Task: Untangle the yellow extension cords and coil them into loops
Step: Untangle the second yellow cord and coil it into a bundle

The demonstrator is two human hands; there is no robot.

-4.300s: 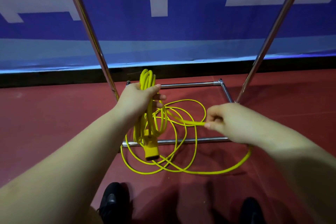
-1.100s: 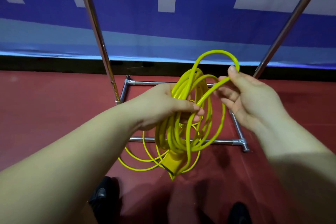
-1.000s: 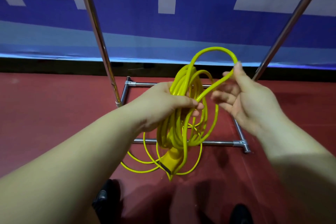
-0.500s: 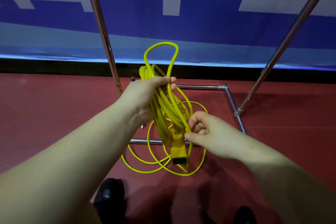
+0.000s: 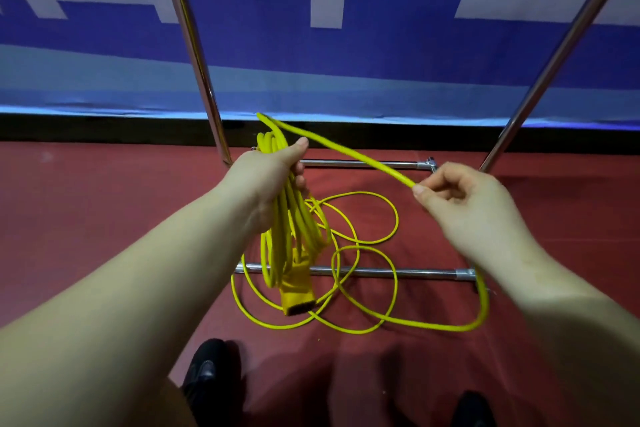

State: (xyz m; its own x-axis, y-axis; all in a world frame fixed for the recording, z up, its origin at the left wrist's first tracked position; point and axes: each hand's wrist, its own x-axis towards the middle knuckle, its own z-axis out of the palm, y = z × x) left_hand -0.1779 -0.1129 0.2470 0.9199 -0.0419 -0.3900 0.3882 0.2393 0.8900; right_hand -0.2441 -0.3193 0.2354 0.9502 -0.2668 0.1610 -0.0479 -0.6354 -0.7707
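1. Left hand [image 5: 268, 180] was raised over the floor, fingers and thumb curled round a bundle of yellow cord loops [image 5: 289, 218]; the loops hung down from the fist, narrow and long.
2. A yellow socket block [image 5: 298, 291] with a dark end face dangled at the bottom of the bundle, just above the red floor [image 5: 104, 218].
3. Right hand [image 5: 464, 198] was held out to the right, well apart from the left, thumb and forefinger pinched on a single strand [image 5: 346, 156]; other fingers curled in.
4. That strand ran taut and straight from the top of the bundle down-right to the pinch.
5. Past the right hand the cord dropped behind the wrist and swept along the floor in a wide curve.
6. Loose coils [image 5: 363, 253] lay on the floor below both hands, several overlapping rings, crossing the near bar of a chrome rack base [image 5: 398, 273].
7. Two slanted chrome poles [image 5: 194, 45] rose from the base; blue and white banner [image 5: 381, 28] behind.
8. Black shoes [image 5: 207, 371] showed at the bottom edge.
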